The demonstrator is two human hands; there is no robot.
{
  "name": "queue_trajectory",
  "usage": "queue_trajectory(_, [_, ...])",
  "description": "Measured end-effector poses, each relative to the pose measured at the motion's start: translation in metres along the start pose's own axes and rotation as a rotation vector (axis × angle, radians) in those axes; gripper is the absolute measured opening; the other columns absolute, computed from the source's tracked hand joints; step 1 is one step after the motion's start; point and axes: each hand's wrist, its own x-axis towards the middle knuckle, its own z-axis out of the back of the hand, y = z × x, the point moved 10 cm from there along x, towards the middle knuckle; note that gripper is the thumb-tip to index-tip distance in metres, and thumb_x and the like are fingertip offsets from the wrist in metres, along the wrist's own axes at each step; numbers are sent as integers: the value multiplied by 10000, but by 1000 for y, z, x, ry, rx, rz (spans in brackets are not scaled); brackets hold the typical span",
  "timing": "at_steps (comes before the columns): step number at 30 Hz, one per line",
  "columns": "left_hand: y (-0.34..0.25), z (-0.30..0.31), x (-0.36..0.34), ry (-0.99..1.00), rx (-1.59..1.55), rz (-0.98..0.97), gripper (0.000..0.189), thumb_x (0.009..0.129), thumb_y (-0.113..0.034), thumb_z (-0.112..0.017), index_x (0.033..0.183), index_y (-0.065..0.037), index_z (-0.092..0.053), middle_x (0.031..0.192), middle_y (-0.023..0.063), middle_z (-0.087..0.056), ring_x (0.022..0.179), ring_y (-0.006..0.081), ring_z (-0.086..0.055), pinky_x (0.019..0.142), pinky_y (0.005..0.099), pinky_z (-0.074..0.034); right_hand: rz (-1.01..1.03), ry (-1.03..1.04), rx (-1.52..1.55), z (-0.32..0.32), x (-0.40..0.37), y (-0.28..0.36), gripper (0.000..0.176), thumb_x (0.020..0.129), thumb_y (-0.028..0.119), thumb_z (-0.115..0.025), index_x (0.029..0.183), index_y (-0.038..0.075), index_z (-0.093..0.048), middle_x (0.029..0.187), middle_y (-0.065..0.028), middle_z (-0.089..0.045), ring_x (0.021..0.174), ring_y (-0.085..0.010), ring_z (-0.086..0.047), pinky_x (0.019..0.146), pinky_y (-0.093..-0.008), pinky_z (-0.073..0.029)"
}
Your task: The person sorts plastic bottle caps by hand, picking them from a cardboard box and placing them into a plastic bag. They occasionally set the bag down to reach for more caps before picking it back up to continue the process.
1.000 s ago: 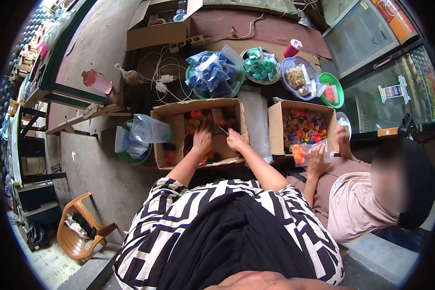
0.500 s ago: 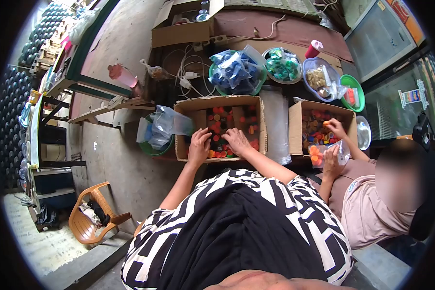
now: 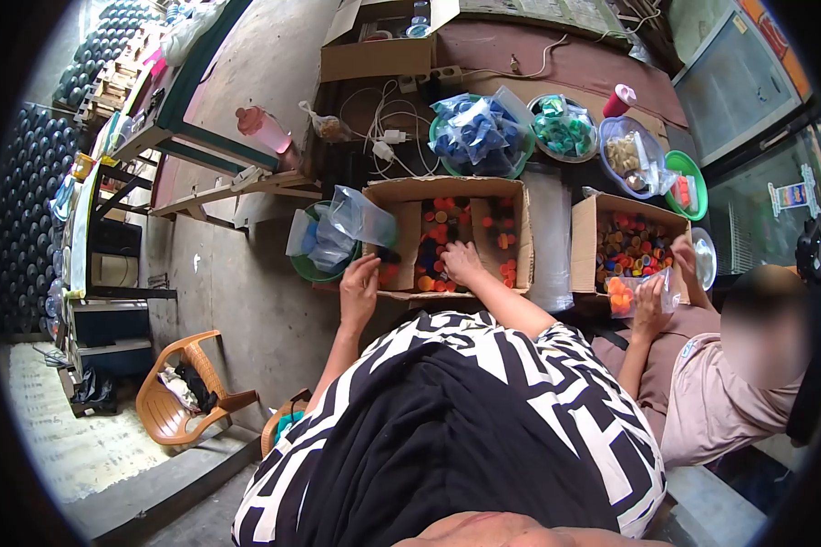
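Observation:
A cardboard box (image 3: 447, 297) of loose bottle caps (image 3: 440, 217), mostly red and orange with dark ones among them, stands in front of me. My right hand (image 3: 463, 264) reaches over its front wall, fingers bent and slightly apart, touching the caps. At the box's front left corner is my left hand (image 3: 359, 281), its fingers drawn together; whatever they hold is hidden. Just beyond it, a green basin (image 3: 312, 272) carries clear plastic bags (image 3: 356, 219), one leaning over the box's left edge.
To my right, a co-worker (image 3: 702, 392) holds a bag of orange caps (image 3: 622, 296) by a second cap box (image 3: 585, 246). Basins of blue packs (image 3: 479, 137), green packs (image 3: 564, 128) and tan caps (image 3: 625, 157) stand behind. White cables (image 3: 388, 137) lie back left; a plastic chair (image 3: 169, 401) stands left.
My left hand has moved out of the box to its front left corner. My right hand stays among the caps. The co-worker's far hand has left the second box. The view has shifted slightly.

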Motion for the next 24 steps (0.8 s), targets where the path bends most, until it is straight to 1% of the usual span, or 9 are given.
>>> queue_trajectory(3, [-3,32,16,-87,-29,-11,209,905,-33,-564,1088,-6,-662,1075,116,-659,988,221,-626,873,305,-467,-19,-54,-64,2,-5,-4,181,767,173,-614,928,130,-685,1000,-81,-613,996,-252,-570,830,-441,-424])
queue_trajectory(9, [16,75,67,-238,-261,53,250,967,-132,-552,1189,-46,-627,1046,55,-650,922,101,-582,750,230,-467,-166,-134,116,30,-15,-21,139,772,107,-592,895,107,-656,937,-114,-613,983,-295,-583,838,-439,-455])
queue_trajectory(10, [11,78,73,-237,-272,55,250,967,-132,-552,1189,-46,-627,1046,55,-650,922,101,-582,750,230,-467,-203,-146,227,31,-18,-27,114,779,98,-585,878,95,-641,930,-124,-608,981,-312,-581,836,-443,-465])
queue_trajectory(12, [-5,79,84,-210,-264,22,257,938,-142,-581,1177,-64,-636,1078,86,-638,938,184,-627,774,300,-497,-248,-154,334,29,-22,-32,89,785,89,-577,860,84,-626,923,-134,-604,979,-328,-580,834,-447,-475])
queue_trajectory(14, [-15,75,90,-183,-268,-11,294,925,-175,-608,1204,-83,-625,1108,77,-618,954,182,-616,749,295,-497,-325,-121,392,23,-26,-39,77,780,100,-589,850,72,-605,965,-152,-596,965,-353,-586,834,-474,-481])
queue_trajectory(18, [-26,68,94,-147,-178,-33,367,871,-179,-676,1222,-97,-606,1184,75,-561,982,199,-582,715,287,-491,-321,-219,256,29,-27,-28,132,791,162,-637,887,73,-616,1007,-159,-596,968,-364,-598,831,-477,-486])
queue_trajectory(20, [-24,66,93,-158,-80,-124,349,844,-158,-698,1181,-106,-625,1211,86,-539,1005,209,-564,707,290,-490,-456,39,332,17,-28,-18,260,783,269,-704,926,66,-628,1041,-153,-604,1007,-359,-603,841,-457,-497])
queue_trajectory(21, [-19,65,93,-148,-52,-109,290,855,-182,-696,1137,-128,-652,1280,73,-494,1030,190,-568,718,286,-508,-447,71,257,13,-25,-11,379,741,343,-762,960,60,-637,1038,-151,-617,1016,-345,-614,843,-446,-506])
queue_trajectory(24, [-12,61,92,-77,-31,-112,254,856,-194,-697,1096,-114,-676,1291,94,-484,1032,195,-571,706,287,-512,-363,140,129,5,-15,6,439,741,377,-761,1015,67,-615,1056,-152,-608,1045,-329,-600,854,-440,-501])
